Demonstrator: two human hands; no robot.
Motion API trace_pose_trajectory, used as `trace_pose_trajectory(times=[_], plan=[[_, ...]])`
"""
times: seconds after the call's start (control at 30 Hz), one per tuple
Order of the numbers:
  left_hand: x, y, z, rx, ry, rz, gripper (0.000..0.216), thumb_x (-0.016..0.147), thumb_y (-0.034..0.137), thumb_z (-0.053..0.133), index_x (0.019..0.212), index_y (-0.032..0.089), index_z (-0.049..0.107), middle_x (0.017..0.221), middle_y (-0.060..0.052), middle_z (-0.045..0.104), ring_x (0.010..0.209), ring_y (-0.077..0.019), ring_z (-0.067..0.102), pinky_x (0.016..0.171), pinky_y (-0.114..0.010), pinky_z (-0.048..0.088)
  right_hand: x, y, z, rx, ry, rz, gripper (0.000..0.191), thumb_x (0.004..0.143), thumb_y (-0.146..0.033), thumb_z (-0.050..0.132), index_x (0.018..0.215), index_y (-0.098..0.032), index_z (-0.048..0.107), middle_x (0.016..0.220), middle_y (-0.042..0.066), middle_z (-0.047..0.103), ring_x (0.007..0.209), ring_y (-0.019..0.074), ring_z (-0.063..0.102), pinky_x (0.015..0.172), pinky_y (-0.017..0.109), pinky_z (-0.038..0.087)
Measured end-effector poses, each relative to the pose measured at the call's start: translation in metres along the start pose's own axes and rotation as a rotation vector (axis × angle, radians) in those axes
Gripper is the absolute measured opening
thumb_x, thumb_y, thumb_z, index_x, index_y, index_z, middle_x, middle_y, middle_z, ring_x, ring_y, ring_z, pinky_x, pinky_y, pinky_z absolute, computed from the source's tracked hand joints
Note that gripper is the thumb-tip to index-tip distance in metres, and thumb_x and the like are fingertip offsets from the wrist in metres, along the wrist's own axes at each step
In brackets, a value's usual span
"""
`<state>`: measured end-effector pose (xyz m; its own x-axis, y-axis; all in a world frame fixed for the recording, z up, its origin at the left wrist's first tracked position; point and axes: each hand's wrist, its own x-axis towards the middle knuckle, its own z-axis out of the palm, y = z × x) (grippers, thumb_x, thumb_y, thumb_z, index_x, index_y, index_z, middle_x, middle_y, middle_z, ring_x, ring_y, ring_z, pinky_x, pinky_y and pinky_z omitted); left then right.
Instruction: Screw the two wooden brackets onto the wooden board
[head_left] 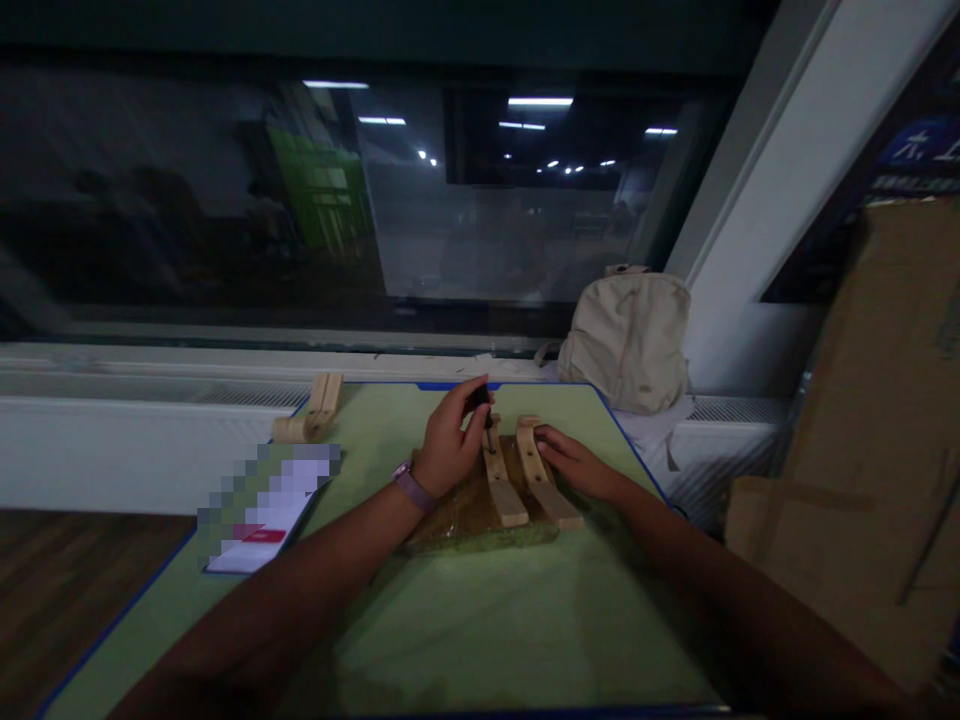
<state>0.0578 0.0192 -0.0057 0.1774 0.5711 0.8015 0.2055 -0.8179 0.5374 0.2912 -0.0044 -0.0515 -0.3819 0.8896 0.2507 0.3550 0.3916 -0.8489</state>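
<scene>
My left hand (448, 438) is closed around the black handle of a screwdriver (480, 398). The screwdriver points down, its shaft at a hole in the left curved wooden piece (498, 475). Close beside it lies a second curved wooden piece (534, 465), also with dark holes along it. My right hand (573, 462) has its curled fingers against the right side of that second piece, gripping its edge. Both pieces rest on a brown wooden board (457, 520), their near ends reaching toward me. Part of the screwdriver's handle is hidden by my left fingers.
The board lies on a light green table (480, 620) with blue edges. At the table's left are more curved wooden pieces (321, 405) and a white sheet or booklet (281, 500). A beige backpack (630, 340) stands at the far right corner, near a large cardboard box (862, 420).
</scene>
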Motion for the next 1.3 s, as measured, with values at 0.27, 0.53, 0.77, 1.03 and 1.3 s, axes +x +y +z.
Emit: trace_pose_trajectory(times=[0.27, 0.53, 0.77, 1.03, 1.3], plan=[[0.003, 0.006, -0.005, 0.041, -0.074, 0.117, 0.032, 0.093, 0.025, 0.054, 0.125, 0.021, 0.055, 0.106, -0.008, 0.066, 0.098, -0.018, 0.063, 0.087, -0.034, 0.053, -0.001, 0.0, 0.001, 0.008, 0.02, 0.001, 0.044, 0.095, -0.057, 0.044, 0.117, -0.022, 0.059, 0.119, 0.009, 0.063, 0.117, 0.0263, 0.056, 0.106, 0.046, 0.039], [0.003, 0.007, -0.004, 0.092, -0.026, 0.075, 0.03, 0.096, 0.024, 0.049, 0.125, 0.021, 0.054, 0.106, -0.007, 0.066, 0.097, -0.0169, 0.064, 0.089, -0.034, 0.053, -0.001, -0.003, 0.0, 0.007, 0.006, -0.007, 0.042, 0.096, -0.056, 0.044, 0.118, -0.023, 0.058, 0.119, 0.009, 0.063, 0.117, 0.0259, 0.055, 0.106, 0.046, 0.038], [0.002, 0.005, -0.006, 0.043, -0.038, 0.094, 0.028, 0.095, 0.028, 0.052, 0.121, 0.021, 0.056, 0.104, -0.007, 0.064, 0.097, -0.0179, 0.062, 0.088, -0.035, 0.052, -0.001, -0.001, 0.0, 0.015, 0.009, -0.002, 0.042, 0.095, -0.057, 0.045, 0.117, -0.023, 0.059, 0.117, 0.008, 0.064, 0.115, 0.0257, 0.056, 0.105, 0.046, 0.04], [0.005, 0.01, -0.007, 0.144, -0.021, 0.144, 0.026, 0.095, 0.025, 0.052, 0.121, 0.022, 0.058, 0.101, -0.006, 0.065, 0.094, -0.0164, 0.062, 0.083, -0.031, 0.052, -0.001, -0.003, 0.0, -0.004, 0.011, -0.017, 0.046, 0.095, -0.059, 0.043, 0.117, -0.021, 0.058, 0.118, 0.009, 0.063, 0.116, 0.0255, 0.055, 0.106, 0.044, 0.039], [0.003, 0.004, -0.005, 0.049, -0.02, 0.094, 0.027, 0.096, 0.03, 0.047, 0.12, 0.02, 0.056, 0.104, -0.008, 0.065, 0.097, -0.0185, 0.063, 0.086, -0.034, 0.052, 0.0, -0.001, 0.001, 0.008, 0.023, -0.017, 0.045, 0.095, -0.059, 0.044, 0.114, -0.021, 0.059, 0.114, 0.009, 0.064, 0.113, 0.0256, 0.057, 0.104, 0.045, 0.041]])
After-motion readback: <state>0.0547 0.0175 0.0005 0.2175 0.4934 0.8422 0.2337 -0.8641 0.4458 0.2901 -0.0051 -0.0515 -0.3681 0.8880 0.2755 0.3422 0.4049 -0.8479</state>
